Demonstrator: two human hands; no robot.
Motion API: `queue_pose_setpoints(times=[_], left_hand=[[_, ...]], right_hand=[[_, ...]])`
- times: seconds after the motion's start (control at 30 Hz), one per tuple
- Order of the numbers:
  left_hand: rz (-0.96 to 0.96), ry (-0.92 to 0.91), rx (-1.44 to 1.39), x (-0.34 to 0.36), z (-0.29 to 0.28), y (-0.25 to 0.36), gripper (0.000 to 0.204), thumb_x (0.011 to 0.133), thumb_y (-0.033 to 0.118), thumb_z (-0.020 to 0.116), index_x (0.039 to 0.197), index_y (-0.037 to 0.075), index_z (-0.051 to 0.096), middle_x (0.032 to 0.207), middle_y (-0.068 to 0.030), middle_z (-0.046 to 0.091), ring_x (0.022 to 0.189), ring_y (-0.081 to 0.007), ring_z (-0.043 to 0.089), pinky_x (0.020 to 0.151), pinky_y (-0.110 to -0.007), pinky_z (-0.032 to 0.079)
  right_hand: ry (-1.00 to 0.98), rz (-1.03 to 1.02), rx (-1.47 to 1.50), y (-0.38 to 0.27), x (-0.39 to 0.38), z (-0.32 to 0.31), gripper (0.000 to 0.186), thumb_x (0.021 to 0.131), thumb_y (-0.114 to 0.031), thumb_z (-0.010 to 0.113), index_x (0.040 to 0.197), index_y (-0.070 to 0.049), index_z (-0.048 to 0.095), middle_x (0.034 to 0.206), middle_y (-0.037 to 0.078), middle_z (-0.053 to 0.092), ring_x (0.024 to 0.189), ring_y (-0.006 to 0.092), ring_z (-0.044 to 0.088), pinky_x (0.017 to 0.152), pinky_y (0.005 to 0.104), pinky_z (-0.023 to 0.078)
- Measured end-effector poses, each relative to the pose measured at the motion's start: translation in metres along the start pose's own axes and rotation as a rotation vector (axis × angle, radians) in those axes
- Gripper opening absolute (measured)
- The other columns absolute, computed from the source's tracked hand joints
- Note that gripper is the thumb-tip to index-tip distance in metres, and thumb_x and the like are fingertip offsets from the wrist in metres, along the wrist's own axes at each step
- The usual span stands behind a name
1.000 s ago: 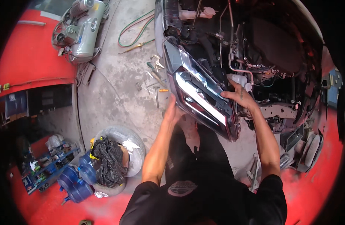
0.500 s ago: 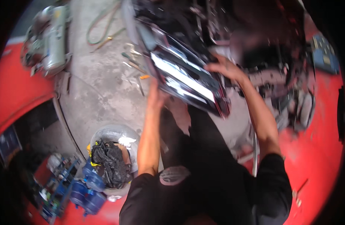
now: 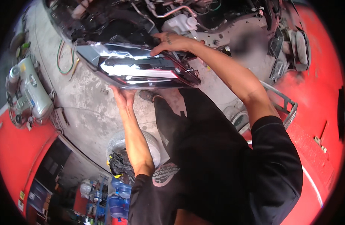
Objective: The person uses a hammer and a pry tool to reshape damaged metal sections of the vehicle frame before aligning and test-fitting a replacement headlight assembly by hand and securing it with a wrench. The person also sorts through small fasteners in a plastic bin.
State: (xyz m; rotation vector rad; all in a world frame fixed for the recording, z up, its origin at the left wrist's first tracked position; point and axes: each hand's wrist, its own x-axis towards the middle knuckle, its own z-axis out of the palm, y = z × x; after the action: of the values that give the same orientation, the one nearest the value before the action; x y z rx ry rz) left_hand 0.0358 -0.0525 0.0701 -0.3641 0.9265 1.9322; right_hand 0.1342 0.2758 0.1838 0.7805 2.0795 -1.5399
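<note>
A car headlight (image 3: 138,67) with a clear glossy lens and dark housing lies level across the front corner of an opened-up car (image 3: 116,18). My left hand (image 3: 123,98) supports its lower edge from beneath, the fingertips hidden behind the lens. Over the top edge curls my right hand (image 3: 171,42), its thumb on the housing and the other fingers reaching behind. Just beyond the right hand sits a whitish plastic reservoir (image 3: 180,24) in the engine bay. Whether the headlight touches the car body along its far side, I cannot tell.
A grey-green air compressor (image 3: 36,88) stands at the far left on the concrete floor, near a looped hose (image 3: 60,62). Close behind my left forearm is a round bin (image 3: 152,144) with black plastic. Blue water jugs (image 3: 118,200) and a metal frame (image 3: 287,107) stand nearby.
The headlight has swung from a steep slant to nearly level and shifted left, both hands staying on it. My view has turned, bringing more of the engine bay in.
</note>
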Motion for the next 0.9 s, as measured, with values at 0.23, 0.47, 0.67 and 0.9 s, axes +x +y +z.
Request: queue_pose_setpoints(times=[0.23, 0.47, 0.67, 0.9], left_hand=[[-0.025, 0.049, 0.058, 0.008, -0.006, 0.003, 0.111, 0.074, 0.080, 0.067, 0.161, 0.023, 0.027, 0.164, -0.0121, 0.027, 0.149, -0.0410, 0.028, 0.110, -0.077, 0.030], [0.091, 0.129, 0.093, 0.005, 0.013, 0.008, 0.090, 0.083, 0.080, 0.058, 0.148, 0.019, 0.044, 0.146, -0.0100, 0.047, 0.133, -0.0359, 0.047, 0.097, -0.066, 0.046], [0.028, 0.065, -0.055, 0.011, -0.004, -0.018, 0.064, 0.090, 0.069, 0.061, 0.116, 0.010, 0.060, 0.107, -0.0033, 0.060, 0.107, -0.0247, 0.058, 0.099, -0.048, 0.048], [0.099, 0.047, -0.136, 0.014, -0.008, -0.017, 0.063, 0.091, 0.067, 0.061, 0.122, 0.013, 0.062, 0.114, -0.0051, 0.062, 0.108, -0.0241, 0.060, 0.096, -0.055, 0.051]], right_hand=[[-0.039, -0.082, 0.156, 0.011, 0.015, 0.001, 0.102, 0.069, -0.042, 0.087, 0.148, 0.007, 0.045, 0.128, 0.023, 0.066, 0.115, 0.0294, 0.064, 0.097, 0.0337, 0.049], [-0.089, -0.131, 0.138, 0.003, 0.029, -0.007, 0.108, 0.068, -0.044, 0.087, 0.152, 0.006, 0.041, 0.131, 0.023, 0.065, 0.122, 0.0324, 0.062, 0.104, 0.0356, 0.048], [0.040, -0.042, 0.082, 0.039, 0.027, -0.002, 0.100, 0.074, -0.027, 0.085, 0.156, 0.002, 0.038, 0.121, 0.016, 0.069, 0.108, 0.0190, 0.065, 0.095, 0.0311, 0.048], [-0.110, 0.103, 0.310, 0.006, 0.018, 0.002, 0.093, 0.073, -0.018, 0.082, 0.154, 0.000, 0.042, 0.132, 0.013, 0.065, 0.119, 0.0218, 0.060, 0.104, 0.0315, 0.044]])
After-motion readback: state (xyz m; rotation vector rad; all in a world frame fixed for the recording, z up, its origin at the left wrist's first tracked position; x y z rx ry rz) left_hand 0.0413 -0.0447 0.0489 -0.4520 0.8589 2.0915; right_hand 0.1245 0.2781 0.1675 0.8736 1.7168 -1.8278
